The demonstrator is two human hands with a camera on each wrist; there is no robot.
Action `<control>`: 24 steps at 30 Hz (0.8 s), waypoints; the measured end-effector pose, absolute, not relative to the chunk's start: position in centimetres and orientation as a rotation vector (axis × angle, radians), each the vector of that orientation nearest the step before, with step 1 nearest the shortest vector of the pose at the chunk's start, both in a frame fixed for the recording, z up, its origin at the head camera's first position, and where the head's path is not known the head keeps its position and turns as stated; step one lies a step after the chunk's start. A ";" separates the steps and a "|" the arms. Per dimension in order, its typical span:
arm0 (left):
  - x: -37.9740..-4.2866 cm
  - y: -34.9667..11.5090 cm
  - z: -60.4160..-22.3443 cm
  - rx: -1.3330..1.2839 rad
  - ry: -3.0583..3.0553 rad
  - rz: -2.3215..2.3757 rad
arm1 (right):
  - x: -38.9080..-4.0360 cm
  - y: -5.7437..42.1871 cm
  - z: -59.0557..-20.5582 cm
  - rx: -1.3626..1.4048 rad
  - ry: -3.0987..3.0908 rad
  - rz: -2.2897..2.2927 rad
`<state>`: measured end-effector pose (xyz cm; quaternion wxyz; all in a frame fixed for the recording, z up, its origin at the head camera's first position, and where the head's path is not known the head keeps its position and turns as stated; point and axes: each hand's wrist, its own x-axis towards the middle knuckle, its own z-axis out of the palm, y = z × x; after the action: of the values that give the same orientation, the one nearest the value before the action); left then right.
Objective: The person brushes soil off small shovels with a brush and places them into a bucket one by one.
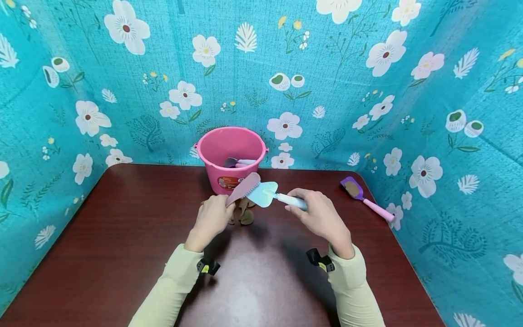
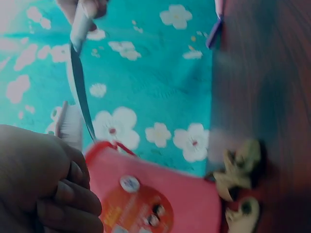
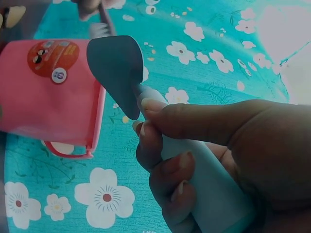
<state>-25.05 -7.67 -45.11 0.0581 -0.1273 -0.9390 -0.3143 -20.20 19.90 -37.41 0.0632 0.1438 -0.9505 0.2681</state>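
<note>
My left hand (image 1: 213, 218) grips a pink brush (image 1: 245, 186) whose bristles face the blade of a small light blue trowel (image 1: 263, 194). Fingers of my right hand (image 1: 318, 211) curl round the trowel's pale handle (image 3: 194, 170), with the thumb along its top. The trowel is tilted, its blade overlapping the bristles in the head view. In the left wrist view, the brush's white bristles (image 2: 71, 127) show beyond the left hand (image 2: 43, 179). Just behind both tools stands a pink bucket (image 1: 212, 170), with tool heads and handles visible inside it.
Several tan-brown pieces (image 1: 246, 217) lie on the dark red table (image 1: 122, 236) in front of the bucket. A purple and pink shovel (image 1: 373, 204) rests near the right edge. Teal flowered cloth (image 1: 245, 91) hangs behind and along both sides.
</note>
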 end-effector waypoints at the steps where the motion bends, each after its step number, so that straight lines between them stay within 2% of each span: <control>1: -24.8 -7.5 -44.9 -0.410 -2.831 -0.974 | -20.2 19.8 -37.4 0.435 -2.871 0.809; 10: -23.3 -5.7 -44.0 -0.634 -2.822 -1.105 | -20.0 19.7 -37.4 0.448 -2.847 0.793; 18: -24.2 -6.8 -44.4 -0.489 -2.927 -1.143 | -19.4 20.0 -37.2 0.470 -2.823 0.793; 24: -25.5 -8.0 -45.0 -0.321 -2.960 -0.982 | -19.5 20.4 -36.8 0.461 -2.812 0.797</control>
<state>-25.50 -8.01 -44.98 0.0033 -0.1025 -0.9441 -0.3134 -19.53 20.42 -36.81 0.0914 0.1553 -0.9463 0.2683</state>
